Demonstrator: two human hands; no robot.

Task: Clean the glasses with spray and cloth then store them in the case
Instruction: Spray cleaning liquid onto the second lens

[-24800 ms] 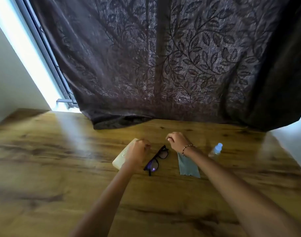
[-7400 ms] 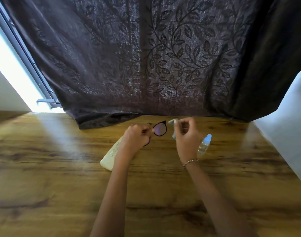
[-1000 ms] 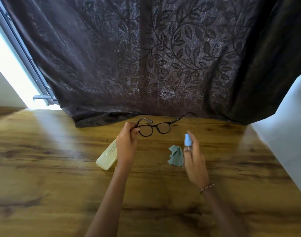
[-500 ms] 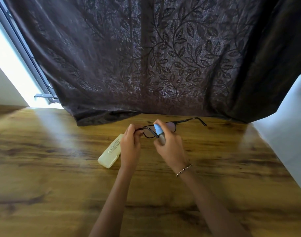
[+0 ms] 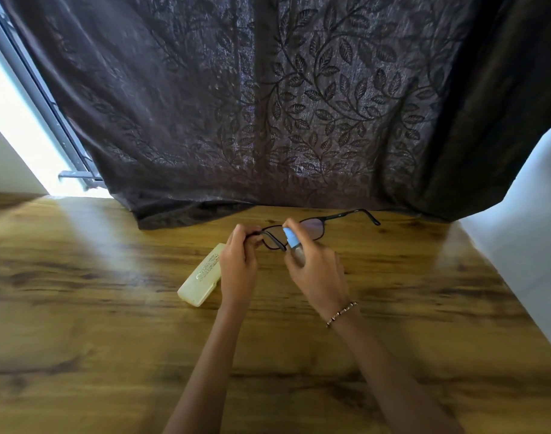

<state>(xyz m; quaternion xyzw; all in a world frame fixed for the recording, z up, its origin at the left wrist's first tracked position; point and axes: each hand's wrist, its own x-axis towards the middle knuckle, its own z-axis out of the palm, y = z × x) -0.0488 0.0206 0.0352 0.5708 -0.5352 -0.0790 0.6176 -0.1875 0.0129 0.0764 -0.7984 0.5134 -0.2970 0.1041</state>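
One pair of glasses (image 5: 311,228), one spray bottle (image 5: 292,241) and one case (image 5: 202,283) show. The case lies shut on the worktop (image 5: 95,339), wide bare wood around it. Left hand (image 5: 239,264) fingers pinch the glasses' temple, held above the worktop. Right hand (image 5: 314,274) fingers wrap the bottle, touching the lens.

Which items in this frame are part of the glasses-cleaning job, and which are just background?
Part of the job:
glasses, gripped by the left hand
spray bottle, gripped by the right hand
case, closed on the table

Background:
curtain
window frame
bracelet

The cloth is not visible.
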